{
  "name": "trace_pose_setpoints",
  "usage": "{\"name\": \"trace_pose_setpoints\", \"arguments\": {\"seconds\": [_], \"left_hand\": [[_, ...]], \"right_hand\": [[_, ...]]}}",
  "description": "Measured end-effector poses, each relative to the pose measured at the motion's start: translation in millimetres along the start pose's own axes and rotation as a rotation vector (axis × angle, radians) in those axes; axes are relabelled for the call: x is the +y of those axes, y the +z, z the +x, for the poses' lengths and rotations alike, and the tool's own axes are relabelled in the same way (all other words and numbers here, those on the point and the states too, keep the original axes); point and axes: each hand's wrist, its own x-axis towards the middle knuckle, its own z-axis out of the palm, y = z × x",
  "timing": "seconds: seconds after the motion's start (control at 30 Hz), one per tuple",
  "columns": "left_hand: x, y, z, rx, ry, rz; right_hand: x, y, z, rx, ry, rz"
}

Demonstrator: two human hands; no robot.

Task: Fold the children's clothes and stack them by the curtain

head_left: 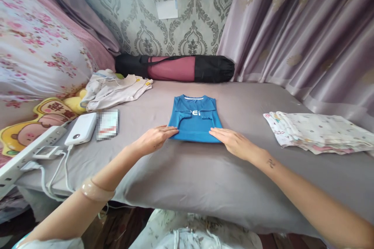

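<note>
A blue T-shirt [194,118] lies on the bed in front of me, folded into a narrow block. Its neckline with a white inner band faces the far side, the sleeves are turned inward, and part of a white print shows between them. My left hand [155,139] holds the near left corner, its fingers straight and together on top of the cloth. At the near right corner my right hand [233,142] has hold in the same way. Both thumbs are hidden. A slight shadow runs under the shirt's near edge.
Folded patterned cloths [318,132] lie at the right. On the left are light clothes [117,89], a white power bank [81,129], a blurred packet [108,124], a power strip [32,151] with cables, and a yellow cushion [43,124]. A black and pink rolled bag [172,69] rests against the wall.
</note>
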Motion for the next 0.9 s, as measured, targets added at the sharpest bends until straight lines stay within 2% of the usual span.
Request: {"name": "trace_pose_setpoints", "arguments": {"seconds": [0.2, 0.3, 0.37, 0.43, 0.57, 0.63, 0.7, 0.9], "left_hand": [[29, -16.4, -23, -0.078, 0.004, -0.162], [28, -20.0, -19, -0.058, -0.128, -0.282], [21, -19.0, -9, 0.025, -0.303, -0.357], [11, -14.6, 5, 0.154, -0.456, -0.458], [-13, 0.7, 38, 0.372, -0.605, -0.684], [-23, 7.4, 55, 0.418, -0.696, -0.667], [-30, 11.5, 71, 0.426, -0.79, -0.559], [-40, 14.9, 112, 0.333, -0.985, -0.253]], "right_hand": [[-27, -21, -25, -0.153, 0.016, 0.139], [-26, -31, -22, -0.195, 0.12, 0.231], [-17, -35, -12, -0.148, 0.185, 0.271], [-6, -36, 1, -0.045, 0.259, 0.288], [20, -30, 32, 0.143, 0.452, 0.308], [33, -22, 47, 0.196, 0.508, 0.302], [45, -12, 63, 0.222, 0.581, 0.262], [61, 5, 100, 0.165, 0.829, 0.055]]}}
